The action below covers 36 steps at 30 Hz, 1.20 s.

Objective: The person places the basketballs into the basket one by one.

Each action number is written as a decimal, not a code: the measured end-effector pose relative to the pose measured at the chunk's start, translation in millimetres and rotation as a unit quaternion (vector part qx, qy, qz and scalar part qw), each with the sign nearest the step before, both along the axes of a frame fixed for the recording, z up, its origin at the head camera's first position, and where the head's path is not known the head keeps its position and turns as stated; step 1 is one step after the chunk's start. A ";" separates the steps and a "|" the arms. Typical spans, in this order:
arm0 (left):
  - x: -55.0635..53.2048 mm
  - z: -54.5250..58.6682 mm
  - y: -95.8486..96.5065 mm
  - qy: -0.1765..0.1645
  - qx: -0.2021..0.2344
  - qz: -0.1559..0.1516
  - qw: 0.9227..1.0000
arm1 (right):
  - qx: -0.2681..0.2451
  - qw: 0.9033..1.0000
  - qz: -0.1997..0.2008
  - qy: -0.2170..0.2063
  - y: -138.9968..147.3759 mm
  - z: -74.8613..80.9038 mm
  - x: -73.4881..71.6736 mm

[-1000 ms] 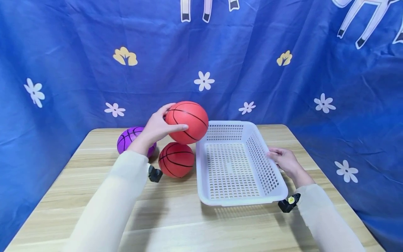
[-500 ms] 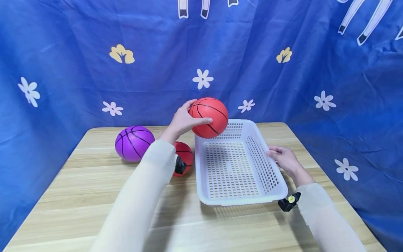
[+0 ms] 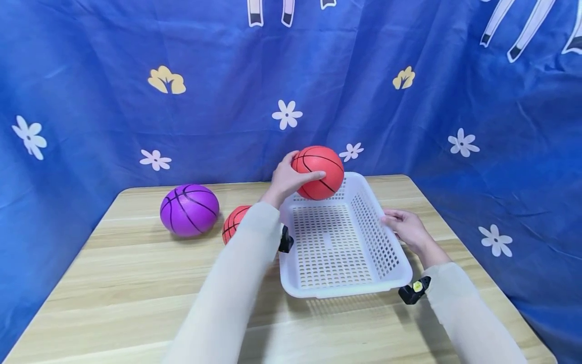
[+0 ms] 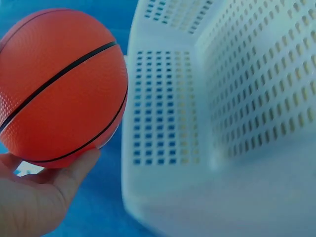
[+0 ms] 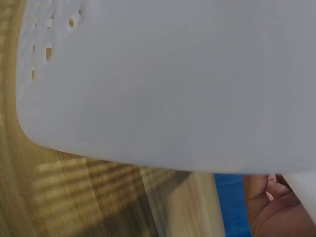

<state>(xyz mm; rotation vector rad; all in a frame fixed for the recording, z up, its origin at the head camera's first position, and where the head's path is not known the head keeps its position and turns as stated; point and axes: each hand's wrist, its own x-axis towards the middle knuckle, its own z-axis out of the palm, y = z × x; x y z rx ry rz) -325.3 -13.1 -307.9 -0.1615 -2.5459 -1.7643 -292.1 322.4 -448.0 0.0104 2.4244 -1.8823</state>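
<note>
My left hand grips a red toy basketball with black lines, thumb across its near side. In the head view the ball overlaps the far left part of a white perforated plastic basket. Seen from the left wrist, the ball is just outside the basket's side wall, at rim height. My right hand holds the basket by its right rim; in the right wrist view that hand is partly hidden by the basket wall. No ball lies inside the basket.
Left of the basket a second red basketball sits on the wooden table, partly behind my left sleeve. A purple basketball rests farther left. A blue patterned curtain hangs behind and at both sides.
My left hand has carried the red basketball rightward, from above the second red ball to over the basket's far left side. The right hand keeps its hold on the rim.
</note>
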 end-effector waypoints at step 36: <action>5.1 -72.0 67.5 -0.064 -0.081 -0.015 0.995 | -0.013 1.000 -0.020 0.006 2.4 -6.7 -5.8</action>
